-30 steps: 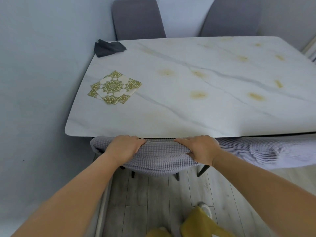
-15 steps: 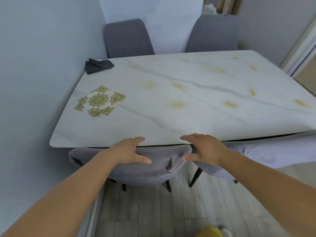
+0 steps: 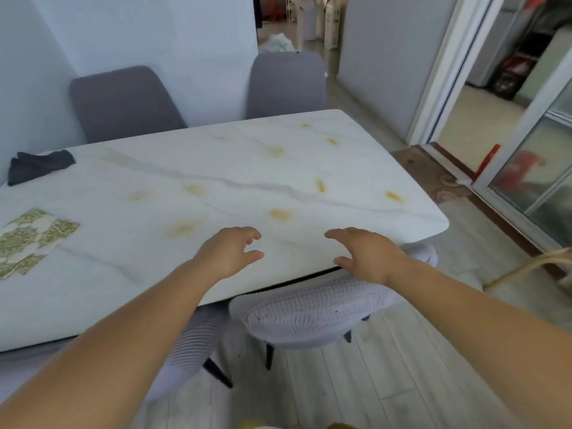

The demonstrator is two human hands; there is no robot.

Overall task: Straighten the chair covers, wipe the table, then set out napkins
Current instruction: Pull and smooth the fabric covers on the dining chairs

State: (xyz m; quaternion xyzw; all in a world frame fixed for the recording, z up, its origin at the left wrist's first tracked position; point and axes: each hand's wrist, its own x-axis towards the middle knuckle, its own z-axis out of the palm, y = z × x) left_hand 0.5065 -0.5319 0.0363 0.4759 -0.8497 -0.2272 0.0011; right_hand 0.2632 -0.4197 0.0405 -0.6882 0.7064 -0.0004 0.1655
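We hold left hand (image 3: 227, 253) and right hand (image 3: 366, 257) loosely open, empty, above near table (image 3: 309, 178) edge | covered chair (image 3: 309, 317) below | napkins (image 3: 28, 239) far left

Under both hands the table (image 3: 216, 181) has a smooth, faintly glossy marble-look top, white with grey veins and yellowish blotches. Just below the right hand (image 3: 366, 255) the chair cover (image 3: 309, 314) is a pale waffle-knit cloth, nubbly and matt. Far left of the left hand (image 3: 229, 252) lie printed paper napkins (image 3: 28, 239), and beyond them a dark, matt, crumpled cloth (image 3: 37, 165). The floor (image 3: 356, 382) below looks like pale wood planks.
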